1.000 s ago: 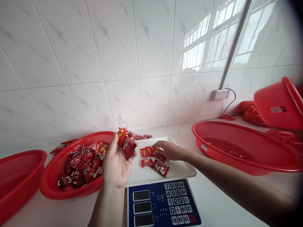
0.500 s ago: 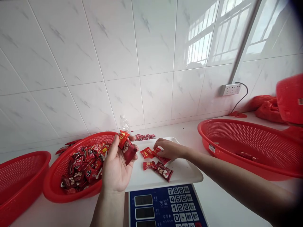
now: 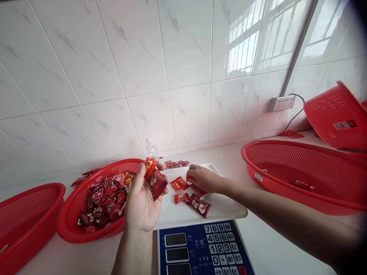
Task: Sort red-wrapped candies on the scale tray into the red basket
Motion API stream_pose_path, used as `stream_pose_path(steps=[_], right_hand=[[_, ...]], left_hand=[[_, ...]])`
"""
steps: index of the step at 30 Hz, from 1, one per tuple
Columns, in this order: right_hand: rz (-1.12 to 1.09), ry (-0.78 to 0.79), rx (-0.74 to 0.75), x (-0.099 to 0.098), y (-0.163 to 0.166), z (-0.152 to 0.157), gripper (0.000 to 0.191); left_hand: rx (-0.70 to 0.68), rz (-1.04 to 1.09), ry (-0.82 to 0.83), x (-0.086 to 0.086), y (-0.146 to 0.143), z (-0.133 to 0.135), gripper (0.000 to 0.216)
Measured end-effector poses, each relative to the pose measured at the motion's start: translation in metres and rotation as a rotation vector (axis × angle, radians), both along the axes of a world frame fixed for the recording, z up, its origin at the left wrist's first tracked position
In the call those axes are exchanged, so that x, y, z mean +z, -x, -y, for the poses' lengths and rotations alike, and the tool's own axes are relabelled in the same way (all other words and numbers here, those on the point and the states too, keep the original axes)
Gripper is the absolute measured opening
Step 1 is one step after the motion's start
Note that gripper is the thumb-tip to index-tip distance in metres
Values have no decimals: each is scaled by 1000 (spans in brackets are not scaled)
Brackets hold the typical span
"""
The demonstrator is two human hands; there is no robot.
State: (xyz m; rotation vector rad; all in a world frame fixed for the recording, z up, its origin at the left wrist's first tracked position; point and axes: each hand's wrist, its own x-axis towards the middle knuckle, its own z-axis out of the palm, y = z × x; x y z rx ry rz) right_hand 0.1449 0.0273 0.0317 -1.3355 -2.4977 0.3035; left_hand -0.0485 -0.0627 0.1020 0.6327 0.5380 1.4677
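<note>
My left hand point(image 3: 142, 204) is raised palm up and holds a few red wrapped candies point(image 3: 153, 179) between thumb and fingers. My right hand point(image 3: 200, 178) rests palm down on the white scale tray point(image 3: 226, 208), its fingers curled over a red candy there. Three more candy packets point(image 3: 192, 198) lie on the tray beside it. The blue keypad of the scale point(image 3: 205, 250) is right below.
A red basket point(image 3: 74, 208) full of candies sits left of the scale, and another red basket point(image 3: 25, 214) stands at the far left. A large red basket point(image 3: 306, 172) is at the right, a tilted red basket point(image 3: 335, 114) behind it. A wall socket point(image 3: 282, 103) hangs above.
My right hand has drawn in slightly and closed over a candy on the tray. The view has shifted a little left. My left hand keeps its candies.
</note>
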Motion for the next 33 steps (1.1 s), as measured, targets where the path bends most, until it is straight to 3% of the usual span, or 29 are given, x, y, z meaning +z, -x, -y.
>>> stream_pose_path(steps=[8, 14, 22, 33], right_hand=[[55, -57, 135, -6, 20, 1, 14], [85, -83, 132, -2, 14, 7, 15], [43, 5, 426, 13, 17, 44, 20], [60, 61, 241, 16, 22, 21, 23]], left_hand=[[-3, -6, -11, -1, 1, 0, 35], [-15, 0, -23, -1, 1, 0, 33], [-28, -16, -36, -2, 0, 1, 37], [-10, -33, -18, -1, -3, 4, 34]])
